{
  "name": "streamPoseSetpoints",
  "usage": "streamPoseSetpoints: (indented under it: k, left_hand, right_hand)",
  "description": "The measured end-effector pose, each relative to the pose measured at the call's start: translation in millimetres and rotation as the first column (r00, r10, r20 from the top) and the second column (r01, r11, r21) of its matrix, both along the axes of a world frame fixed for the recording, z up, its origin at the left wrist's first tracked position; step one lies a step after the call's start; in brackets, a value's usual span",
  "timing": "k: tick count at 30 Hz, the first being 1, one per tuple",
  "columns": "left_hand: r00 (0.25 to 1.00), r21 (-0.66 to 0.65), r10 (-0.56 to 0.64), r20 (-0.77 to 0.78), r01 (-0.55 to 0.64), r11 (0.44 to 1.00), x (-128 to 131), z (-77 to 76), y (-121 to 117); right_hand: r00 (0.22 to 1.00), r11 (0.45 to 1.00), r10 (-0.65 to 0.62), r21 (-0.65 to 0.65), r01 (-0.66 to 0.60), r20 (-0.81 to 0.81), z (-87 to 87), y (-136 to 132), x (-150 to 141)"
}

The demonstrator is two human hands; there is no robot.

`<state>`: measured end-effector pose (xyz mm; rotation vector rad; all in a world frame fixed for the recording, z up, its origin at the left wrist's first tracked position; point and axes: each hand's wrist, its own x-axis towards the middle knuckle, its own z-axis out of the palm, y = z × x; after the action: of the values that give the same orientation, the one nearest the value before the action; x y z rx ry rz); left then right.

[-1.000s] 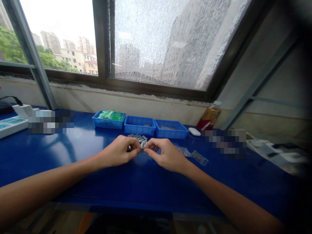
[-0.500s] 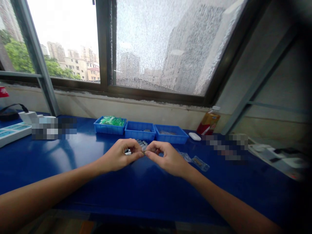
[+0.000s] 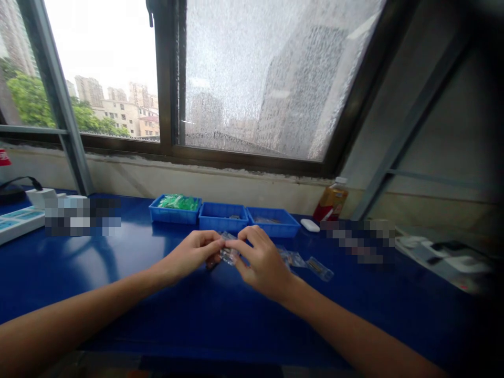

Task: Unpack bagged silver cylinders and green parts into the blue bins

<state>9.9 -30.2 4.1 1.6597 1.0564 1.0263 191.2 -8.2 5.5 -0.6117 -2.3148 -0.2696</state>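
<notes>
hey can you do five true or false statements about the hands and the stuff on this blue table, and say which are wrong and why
1. The left hand and right hand are close together, with clear plastic between them. True.
2. Green packets lie in the rightmost blue bin. False: they lie in the leftmost blue bin.
3. A white rounded object lies to the right of the row of bins. True.
4. The bottle has no cap. False: a white cap is on it.
5. The power strip is at the picture's left edge. True.
</notes>
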Motion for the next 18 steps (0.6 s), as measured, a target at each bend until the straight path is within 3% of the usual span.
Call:
streamPoseSetpoints:
  k: [2, 5, 7, 9, 10, 11, 12, 14, 16, 18]
  left_hand:
    - [0.994, 0.152, 0.1, -0.041, -0.093, 0.984, -3, -2.2, 2]
    - [0.943, 0.411, 0.297, -0.148, -0.215, 0.886, -8, -4.6, 3]
    - [0.906, 0.563, 0.355, -0.23, -0.174, 0.808, -9, -4.9, 2]
    - [0.886, 0.652, 0.339, -0.316, -0.057, 0.756, -8, -4.5, -1]
    - [0.881, 0.672, 0.319, -0.35, -0.002, 0.741, -7, -4.2, -3]
    - [0.876, 0.677, 0.299, -0.379, 0.042, 0.735, -6, -4.0, -4]
    - [0.87, 0.67, 0.281, -0.406, 0.074, 0.739, -6, -4.0, -4]
    - [0.846, 0.647, 0.278, -0.456, 0.101, 0.755, -7, -4.8, -4]
    - [0.804, 0.623, 0.303, -0.511, 0.104, 0.775, -11, -6.8, -1]
    - [0.766, 0.598, 0.322, -0.556, 0.1, 0.795, -14, -9.5, 2]
  right_hand:
    - [0.999, 0.993, -0.012, -0.115, 0.007, -0.039, 2.2, 0, -1]
    - [0.994, 0.919, -0.008, -0.394, -0.036, -0.109, 5.7, 2, -2]
    - [0.985, 0.793, 0.006, -0.6, -0.108, -0.17, 7.0, 3, -4]
    - [0.969, 0.655, 0.003, -0.731, -0.19, -0.249, 8.0, 4, -8]
    - [0.96, 0.613, -0.004, -0.759, -0.218, -0.279, 9.0, 4, -10]
    - [0.955, 0.605, -0.013, -0.763, -0.228, -0.296, 10.4, 6, -11]
    - [0.955, 0.637, -0.026, -0.741, -0.212, -0.296, 12.7, 8, -11]
    - [0.964, 0.792, -0.077, -0.603, -0.096, -0.254, 19.3, 18, -7]
    - [0.96, 0.937, -0.205, -0.322, 0.135, -0.193, 27.3, 33, 3]
    - [0.929, 0.932, -0.36, -0.093, 0.352, -0.09, 33.6, 51, 18]
